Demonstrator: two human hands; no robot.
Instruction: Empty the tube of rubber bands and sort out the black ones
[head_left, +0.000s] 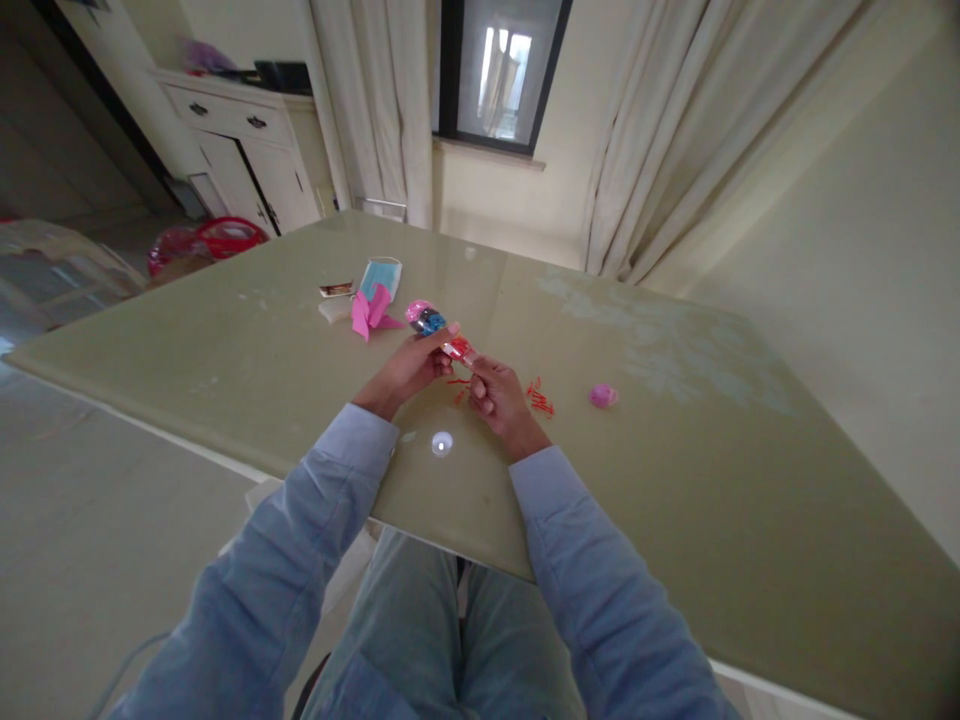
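Both hands hold one slim, see-through packet (429, 318) above the surface (675, 500), nearer its near edge than its far one. The left hand (416, 368) is closed round the middle of the packet, thumb along the top; the right hand (499, 398) pinches its red end. The other end, pink, black and blue, points toward the far-left corner of the surface; what is inside is too small to make out, though it may be several coloured pieces.

Beyond the left hand, toward that same corner, bright pink flat pieces (373, 314) lie against a blue face mask (381, 277). Just beside them are a small brown-and-white packet (336, 289) and a whitish pad (334, 310).

Thin red strips (540, 399) lie in a loose cluster just beside the right hand, on the side toward the right edge, and a few red bits (460, 392) show between the hands. Farther toward the right edge sits a small rounded pink item (603, 396), apart from the strips.
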